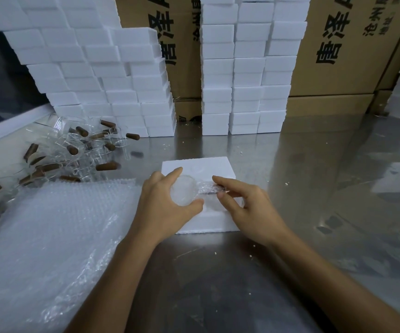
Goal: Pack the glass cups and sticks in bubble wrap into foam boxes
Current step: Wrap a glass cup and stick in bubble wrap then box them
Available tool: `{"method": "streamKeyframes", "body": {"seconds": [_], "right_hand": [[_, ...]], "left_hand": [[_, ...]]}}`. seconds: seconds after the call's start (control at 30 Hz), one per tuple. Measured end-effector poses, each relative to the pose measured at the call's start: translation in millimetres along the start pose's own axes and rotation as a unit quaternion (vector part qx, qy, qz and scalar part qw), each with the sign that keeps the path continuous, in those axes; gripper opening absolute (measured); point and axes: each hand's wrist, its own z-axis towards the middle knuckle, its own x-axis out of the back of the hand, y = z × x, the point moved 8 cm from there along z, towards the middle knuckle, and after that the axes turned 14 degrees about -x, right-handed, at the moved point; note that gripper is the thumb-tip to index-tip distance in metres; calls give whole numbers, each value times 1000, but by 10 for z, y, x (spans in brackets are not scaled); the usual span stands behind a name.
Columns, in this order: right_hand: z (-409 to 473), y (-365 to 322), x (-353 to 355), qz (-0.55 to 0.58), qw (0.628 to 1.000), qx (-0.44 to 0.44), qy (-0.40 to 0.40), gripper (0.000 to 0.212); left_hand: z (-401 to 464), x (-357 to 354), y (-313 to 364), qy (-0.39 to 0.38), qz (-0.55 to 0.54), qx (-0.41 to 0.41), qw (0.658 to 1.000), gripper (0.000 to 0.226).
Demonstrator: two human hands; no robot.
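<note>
Two hands work over one open foam box, which lies on the bench and serves as the landmark. Sitting in its round recess is a glass cup; the left hand curls thumb and fingers round the cup's rim, seating it. Just right of the cup, still within the box, a bubble-wrapped stick lies in the side slot, pinched between the thumb and fingertips of the right hand.

Risk, as I judge it: the cup may sit cocked in its recess — pressing down then could crack the glass or crumble the foam edge. The wrap on the stick could bunch and keep it from lying flush, so a lid would not close.

Left of the box lies a sheet of bubble wrap; beyond that, further left and back, a heap of loose cups with brown sticks. Behind the box rise stacks of closed foam boxes — contents hidden — against cardboard cartons.
</note>
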Motion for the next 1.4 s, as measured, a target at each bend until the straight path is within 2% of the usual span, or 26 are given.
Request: {"method": "streamKeyframes", "body": {"seconds": [0.1, 0.5, 0.67, 0.8, 0.9, 1.07, 1.4], "right_hand": [[2, 11, 6, 0, 1000, -3, 6, 37], [13, 71, -75, -69, 997, -8, -28, 48], [-4, 64, -27, -50, 999, -4, -1, 47], [18, 97, 58, -51, 998, -4, 38, 42], [54, 165, 88, -54, 997, -27, 47, 39], [88, 236, 109, -32, 996, -54, 55, 31], [132, 301, 104, 2, 995, -92, 32, 19]], "left_hand": [[14, 1, -4, -21, 98, 2, 995, 88], [2, -51, 46, -36, 142, 2, 989, 96], [-38, -59, 26, 4, 60, 20, 998, 103], [-41, -42, 4, -8, -2, 20, 1000, 113], [-46, 1, -54, -4, -69, 21, 997, 100], [-4, -15, -130, -67, -103, 2, 992, 71], [13, -37, -159, -84, -128, 12, 988, 68]]}}
